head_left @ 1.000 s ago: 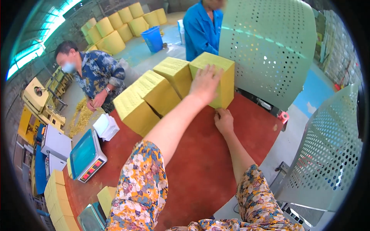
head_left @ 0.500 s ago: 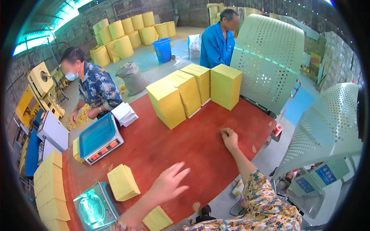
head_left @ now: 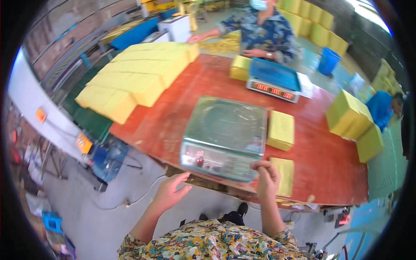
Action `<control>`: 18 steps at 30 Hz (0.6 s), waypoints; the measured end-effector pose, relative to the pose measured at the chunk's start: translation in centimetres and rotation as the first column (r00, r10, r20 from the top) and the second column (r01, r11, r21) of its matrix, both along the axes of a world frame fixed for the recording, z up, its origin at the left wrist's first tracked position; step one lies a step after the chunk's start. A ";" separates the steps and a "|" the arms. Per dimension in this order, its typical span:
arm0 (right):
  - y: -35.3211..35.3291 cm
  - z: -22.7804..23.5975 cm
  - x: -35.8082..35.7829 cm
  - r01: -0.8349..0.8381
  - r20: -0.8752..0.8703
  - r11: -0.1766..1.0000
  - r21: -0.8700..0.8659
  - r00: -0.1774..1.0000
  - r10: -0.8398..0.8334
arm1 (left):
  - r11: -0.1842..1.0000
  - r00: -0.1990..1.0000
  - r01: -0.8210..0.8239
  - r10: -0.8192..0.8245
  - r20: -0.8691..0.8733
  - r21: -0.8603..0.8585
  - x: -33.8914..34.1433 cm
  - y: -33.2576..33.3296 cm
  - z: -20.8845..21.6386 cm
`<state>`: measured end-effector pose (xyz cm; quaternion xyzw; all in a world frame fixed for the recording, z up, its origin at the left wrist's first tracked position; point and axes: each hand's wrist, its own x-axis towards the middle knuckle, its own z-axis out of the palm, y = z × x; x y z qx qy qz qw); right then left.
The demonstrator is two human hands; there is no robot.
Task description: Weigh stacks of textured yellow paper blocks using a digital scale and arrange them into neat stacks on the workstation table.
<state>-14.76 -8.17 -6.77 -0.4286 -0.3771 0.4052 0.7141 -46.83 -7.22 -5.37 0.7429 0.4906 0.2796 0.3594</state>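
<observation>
hanging beside the scale [head_left: 225, 119], left hand [head_left: 168, 195] has wide, empty fingers [head_left: 178, 178]; right hand [head_left: 268, 182] curled at its corner, contact unclear.

Red tabletop [head_left: 329, 173], yellow stack [head_left: 281, 129] — silver-topped teal scale [head_left: 225, 130] — blue bin [head_left: 329, 61], multicoloured floral shirt [head_left: 212, 240].

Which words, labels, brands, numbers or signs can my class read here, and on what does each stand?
Silver-topped digital scale: small red lit digits on the front panel, not copied out here.
Same panel, right side: markings, too blurred to read.
Blue-topped digital scale: three groups of red lit digits, too blurred to read surely.
No other words, labels or brands are legible.
</observation>
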 end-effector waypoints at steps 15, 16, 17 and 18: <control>7.6 -5.3 -28.5 -0.863 -0.202 0.460 -0.208 0.498 0.843 | 0.961 0.936 -0.272 0.253 -0.244 -0.047 -18.3 2.0 1.4; 8.4 -5.2 -29.5 -0.885 -0.184 0.407 -0.227 0.450 0.874 | 0.963 0.939 -0.261 0.238 -0.248 -0.063 -18.9 3.0 1.6; 9.2 -5.1 -30.6 -0.884 -0.195 0.411 -0.223 0.453 0.870 | 0.964 0.938 -0.256 0.230 -0.258 -0.069 -19.9 4.3 2.1; 10.1 -5.1 -31.3 -0.908 -0.188 0.352 -0.227 0.396 0.899 | 0.969 0.929 -0.247 0.232 -0.287 -0.015 -20.5 6.1 2.6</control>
